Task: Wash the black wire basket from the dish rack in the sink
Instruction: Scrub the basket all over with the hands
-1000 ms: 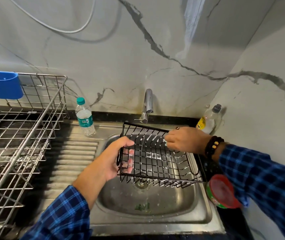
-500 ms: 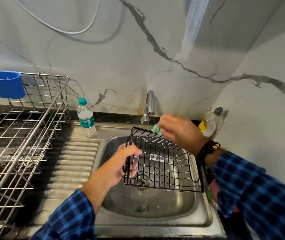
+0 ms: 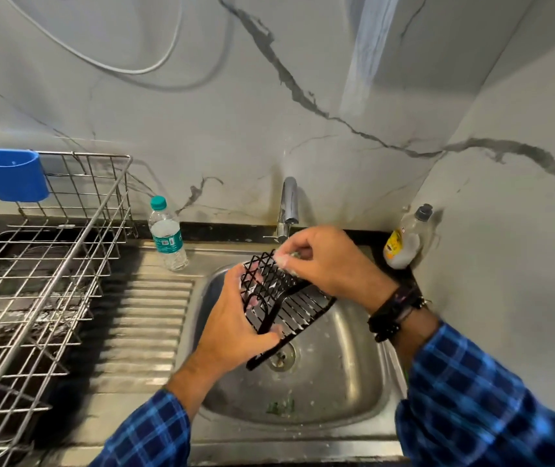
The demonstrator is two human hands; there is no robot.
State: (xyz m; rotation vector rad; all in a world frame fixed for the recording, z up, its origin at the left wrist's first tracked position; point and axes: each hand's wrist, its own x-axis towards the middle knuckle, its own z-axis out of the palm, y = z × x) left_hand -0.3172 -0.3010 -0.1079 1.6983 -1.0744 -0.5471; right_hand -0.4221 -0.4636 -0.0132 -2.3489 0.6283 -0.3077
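The left hand (image 3: 232, 321) comes up from the lower left, the forearm in a blue checked sleeve (image 3: 154, 433). It holds the black wire basket (image 3: 289, 298) at its near left side. The thumb lies on the front of the wires and the other fingers (image 3: 252, 299) are curled behind them, visible through the mesh. The basket is in the air above the bowl of the stainless steel sink (image 3: 303, 433), strongly tilted. Its far corner is high, near the chrome tap (image 3: 287, 207), and its near corner is low, over the drain.

The right hand (image 3: 330, 264) reaches in from the right with the wrist bent, back of the hand upward. A black beaded band (image 3: 394, 310) is around the wrist. Its fingers (image 3: 286, 261) are narrow, curled and pinched together on a small pale foamy piece (image 3: 293, 255) at the upper edge of the basket. This piece is too blurred to tell what it is.

A clear plastic water bottle with a green cap (image 3: 168, 237) stands at the back of the ribbed draining board (image 3: 148, 315). A nearly empty soap bottle with a yellow label (image 3: 407, 242) stands in the right corner of the dark bench (image 3: 228, 230). At the left stands a large steel wire dish rack (image 3: 50, 264), and a blue plastic cup (image 3: 9, 173) hangs on its back edge.
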